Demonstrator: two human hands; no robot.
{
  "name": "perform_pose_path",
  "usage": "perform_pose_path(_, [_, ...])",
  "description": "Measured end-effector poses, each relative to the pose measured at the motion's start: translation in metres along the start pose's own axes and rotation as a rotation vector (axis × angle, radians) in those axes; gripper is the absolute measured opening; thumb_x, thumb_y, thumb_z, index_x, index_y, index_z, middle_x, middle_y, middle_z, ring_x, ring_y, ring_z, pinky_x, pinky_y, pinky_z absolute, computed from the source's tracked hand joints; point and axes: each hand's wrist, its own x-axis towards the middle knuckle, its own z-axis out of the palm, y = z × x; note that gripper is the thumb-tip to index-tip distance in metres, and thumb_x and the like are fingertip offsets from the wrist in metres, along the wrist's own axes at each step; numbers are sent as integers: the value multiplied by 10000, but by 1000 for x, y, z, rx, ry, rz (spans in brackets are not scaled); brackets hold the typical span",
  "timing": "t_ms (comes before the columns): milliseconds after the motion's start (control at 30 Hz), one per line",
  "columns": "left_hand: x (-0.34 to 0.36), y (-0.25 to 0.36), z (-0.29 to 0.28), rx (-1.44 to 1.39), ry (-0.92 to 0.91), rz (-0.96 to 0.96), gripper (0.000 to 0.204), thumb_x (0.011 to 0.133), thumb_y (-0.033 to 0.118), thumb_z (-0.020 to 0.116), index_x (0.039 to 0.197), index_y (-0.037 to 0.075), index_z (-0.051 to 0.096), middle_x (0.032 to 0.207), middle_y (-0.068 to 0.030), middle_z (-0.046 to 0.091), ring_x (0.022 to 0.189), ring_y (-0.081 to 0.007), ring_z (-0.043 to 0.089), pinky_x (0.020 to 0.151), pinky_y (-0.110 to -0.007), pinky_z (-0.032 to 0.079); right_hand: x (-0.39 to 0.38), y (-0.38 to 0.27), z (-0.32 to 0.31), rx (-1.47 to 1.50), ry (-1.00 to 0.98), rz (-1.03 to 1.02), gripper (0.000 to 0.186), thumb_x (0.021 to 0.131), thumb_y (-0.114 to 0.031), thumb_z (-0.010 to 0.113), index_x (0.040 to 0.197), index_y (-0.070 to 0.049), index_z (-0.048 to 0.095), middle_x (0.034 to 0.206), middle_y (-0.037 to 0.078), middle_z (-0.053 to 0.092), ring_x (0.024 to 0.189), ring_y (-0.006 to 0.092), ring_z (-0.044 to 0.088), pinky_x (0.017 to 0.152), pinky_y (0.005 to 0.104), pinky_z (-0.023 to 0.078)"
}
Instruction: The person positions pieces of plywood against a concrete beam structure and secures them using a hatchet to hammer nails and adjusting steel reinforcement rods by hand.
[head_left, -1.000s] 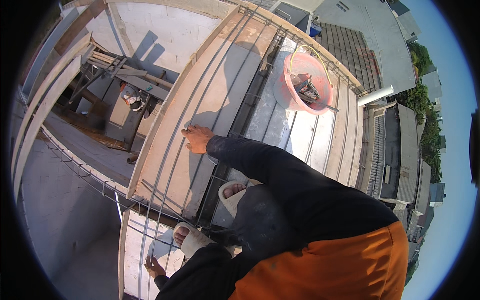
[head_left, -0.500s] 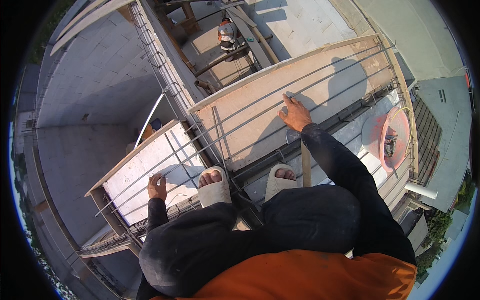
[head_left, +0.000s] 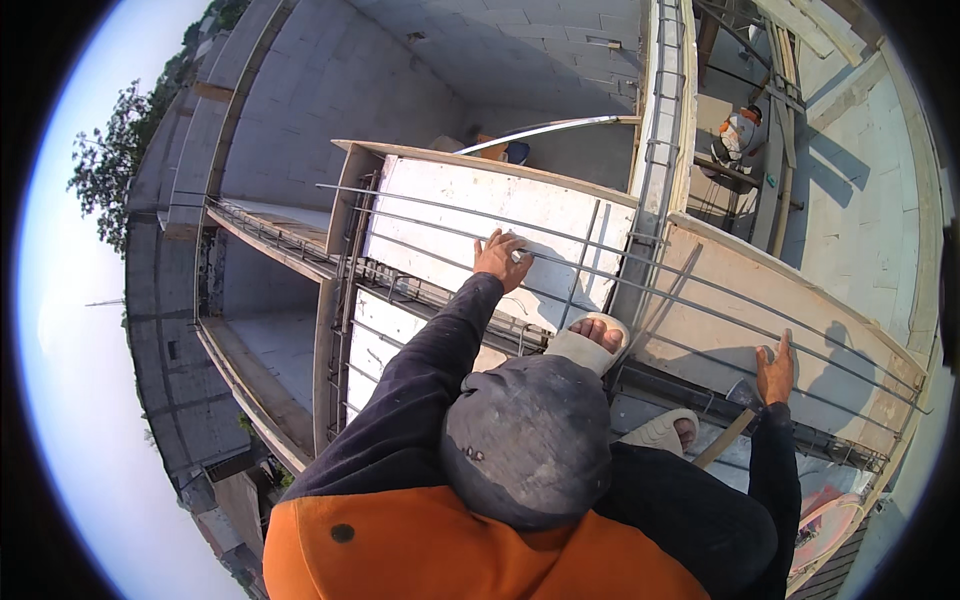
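Note:
Several thin steel reinforcing bars run lengthwise over a white form panel and a brown one. On the white panel, my left hand has its fingers curled round one bar. To the right, my right hand rests over the bars on the brown panel, its index finger stretched and fingers apart. Close below it is a wooden-handled tool with a flat metal head, partly hidden by my arm and leg. My sandalled feet stand beside the bars.
A deep block-walled room drops away beyond the white panel. A reinforcement cage runs along the wall top. Another person works below at the upper right. A pinkish bucket stands at the lower right, partly cut off by the view's rim.
My view has swung left, so the panels and the person below appear further right. My left hand has moved along the white panel toward my feet and curled onto a bar.

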Motion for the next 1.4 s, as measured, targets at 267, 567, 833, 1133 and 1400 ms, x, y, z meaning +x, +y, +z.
perform_pose_path(267, [4,18,-24,-328,94,-396,681,936,646,555,1264,74,722,1186,-133,764,1256,-308,637,1249,-536,183,14,-24,-30,-60,207,-150,570,984,-273,686,1510,-139,515,1271,162,659,1142,344,638,992,470,504])
perform_pose_path(567, [45,-17,-12,-1058,311,-556,479,902,368,703,1068,-81,719,974,-133,759,990,-230,645,922,-365,486,52,-53,-34,-238,48,-340,503,987,-229,663,1470,-151,548,1299,198,678,1202,399,629,1023,484,495])
perform_pose_path(833, [34,-37,-13,-1105,336,-577,353,932,302,709,858,-42,747,881,-140,780,918,-237,678,918,-355,510,49,-87,-37,-317,-18,-244,332,981,-278,677,1259,-99,651,1159,212,728,1092,414,684,899,495,540])
perform_pose_path(1133, [69,-30,-15,-1168,233,-401,270,987,277,700,880,30,679,891,-138,747,860,-211,677,879,-360,488,46,-72,-53,-208,149,-322,208,946,-267,696,1031,-78,717,977,156,733,995,388,689,858,518,529])
perform_pose_path(1400, [74,-62,-2,-991,-17,-491,593,969,592,611,1313,117,703,1343,9,710,1372,-188,521,1173,-620,116,49,-53,-50,-271,157,-239,211,899,-234,717,1077,-139,776,1143,102,677,1170,300,599,957,482,497])
